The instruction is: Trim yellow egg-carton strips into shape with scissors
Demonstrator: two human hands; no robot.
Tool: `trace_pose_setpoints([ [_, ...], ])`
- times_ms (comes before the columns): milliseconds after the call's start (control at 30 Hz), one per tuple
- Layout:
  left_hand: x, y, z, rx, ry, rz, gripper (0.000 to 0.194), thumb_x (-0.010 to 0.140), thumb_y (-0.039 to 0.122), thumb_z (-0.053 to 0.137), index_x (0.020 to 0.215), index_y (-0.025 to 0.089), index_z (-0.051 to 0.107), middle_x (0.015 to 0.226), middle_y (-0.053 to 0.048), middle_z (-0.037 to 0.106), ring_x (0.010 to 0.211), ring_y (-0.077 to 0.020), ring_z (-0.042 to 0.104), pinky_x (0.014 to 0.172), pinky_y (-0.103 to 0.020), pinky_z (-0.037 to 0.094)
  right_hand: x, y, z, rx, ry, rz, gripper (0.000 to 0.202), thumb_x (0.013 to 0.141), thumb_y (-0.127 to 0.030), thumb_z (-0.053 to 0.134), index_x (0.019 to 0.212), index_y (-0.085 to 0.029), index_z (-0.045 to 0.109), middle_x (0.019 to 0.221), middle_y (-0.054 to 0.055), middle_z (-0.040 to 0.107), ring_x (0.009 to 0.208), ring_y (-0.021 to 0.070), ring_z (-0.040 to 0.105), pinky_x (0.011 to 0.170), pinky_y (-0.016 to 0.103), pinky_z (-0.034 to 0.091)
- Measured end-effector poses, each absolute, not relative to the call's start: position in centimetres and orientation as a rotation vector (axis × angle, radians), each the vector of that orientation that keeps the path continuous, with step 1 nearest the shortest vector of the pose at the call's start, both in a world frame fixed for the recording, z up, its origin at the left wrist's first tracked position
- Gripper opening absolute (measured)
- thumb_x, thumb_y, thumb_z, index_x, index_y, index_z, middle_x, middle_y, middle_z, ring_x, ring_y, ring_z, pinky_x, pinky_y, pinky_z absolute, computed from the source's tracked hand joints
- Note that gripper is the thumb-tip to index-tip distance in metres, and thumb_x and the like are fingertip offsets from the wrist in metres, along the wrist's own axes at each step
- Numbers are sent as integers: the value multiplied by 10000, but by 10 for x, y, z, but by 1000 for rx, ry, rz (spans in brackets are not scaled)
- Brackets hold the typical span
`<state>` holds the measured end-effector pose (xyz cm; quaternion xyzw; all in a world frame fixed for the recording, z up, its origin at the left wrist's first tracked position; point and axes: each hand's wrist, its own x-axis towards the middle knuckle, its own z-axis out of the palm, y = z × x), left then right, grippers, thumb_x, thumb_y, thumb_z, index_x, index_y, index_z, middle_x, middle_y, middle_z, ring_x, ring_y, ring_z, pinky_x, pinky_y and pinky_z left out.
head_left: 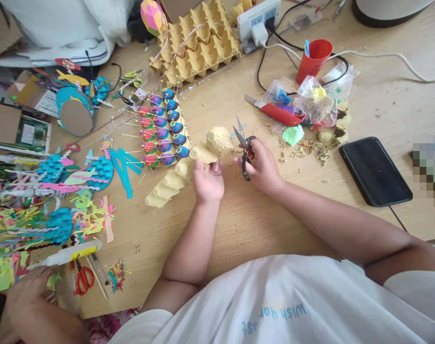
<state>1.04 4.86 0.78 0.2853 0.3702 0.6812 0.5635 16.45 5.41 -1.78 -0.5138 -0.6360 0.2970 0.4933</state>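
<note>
My left hand (pixel 208 184) grips the near edge of a strip of yellowish egg carton (pixel 174 177), thumb on top and fingers partly hidden. The strip runs from the lower left up to a rounded cup (pixel 220 139) beyond my fingertips. In my right hand (pixel 263 167) is a pair of dark-handled scissors (pixel 242 138), blades slightly apart and pointing away from me, just right of the cup. Left of the strip stand rows of painted egg-carton cups (pixel 163 134) in red, purple and blue, with thin pins sticking out.
Carton scraps (pixel 315 149), a red utility knife (pixel 281 113) and clay bags (pixel 315 102) lie right. A phone (pixel 376 171), red cup (pixel 313 61), power strip (pixel 258 19) and egg trays (pixel 199 43) stand around. Another person's hand (pixel 29 291) is at lower left near paper crafts (pixel 59 224).
</note>
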Motion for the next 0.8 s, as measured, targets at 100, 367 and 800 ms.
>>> trace_pose_setpoints([
  [100, 11, 48, 9, 675, 897, 1609, 487, 737, 692, 789, 768, 234, 626, 611, 51, 345, 578, -119, 328, 574, -276, 312, 164, 54, -18, -1176, -1582, 721, 282, 959, -503, 690, 1014, -243, 595, 937, 42, 591, 860, 209, 541, 803, 392, 477],
  [367, 9, 48, 5, 588, 979, 1594, 529, 709, 739, 750, 825, 230, 670, 623, 43, 397, 602, -131, 367, 603, -290, 338, 165, 49, -12, -1087, -1677, 760, 283, 902, -469, 692, 936, -241, 529, 934, 56, 605, 845, 217, 553, 756, 384, 467],
  [800, 8, 48, 1, 566, 978, 1604, 521, 727, 737, 734, 793, 227, 653, 643, 27, 456, 603, -127, 382, 614, -282, 354, 166, 49, -10, -1137, -1676, 688, 320, 896, -516, 668, 899, -241, 503, 922, 60, 612, 834, 217, 542, 761, 379, 440],
])
